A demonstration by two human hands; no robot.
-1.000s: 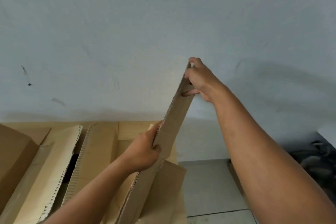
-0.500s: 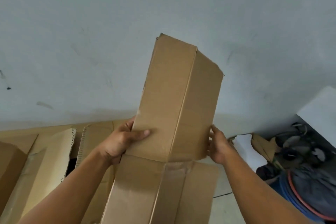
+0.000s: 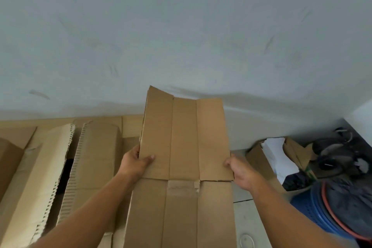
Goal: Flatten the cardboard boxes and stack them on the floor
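A flattened brown cardboard box (image 3: 184, 147) is held up in front of me, its creased panels facing me and its lower flaps hanging toward my body. My left hand (image 3: 134, 164) grips its left edge, thumb lying across the front face. At the right edge my right hand (image 3: 240, 171) holds it, fingers curled behind the panel. More cardboard boxes (image 3: 94, 159) lie to the left along the wall, with corrugated edges showing.
A pale wall (image 3: 181, 36) fills the upper view. To the right stands an open carton (image 3: 259, 159) with white paper, dark clutter (image 3: 334, 157) and a blue tub (image 3: 326, 213) with a red hose. A strip of tiled floor (image 3: 247, 225) shows below the right forearm.
The box went from edge-on to a half-open tube to pressed flat facing me. It has dropped lower. My right hand moved from the top corner down to the right edge.
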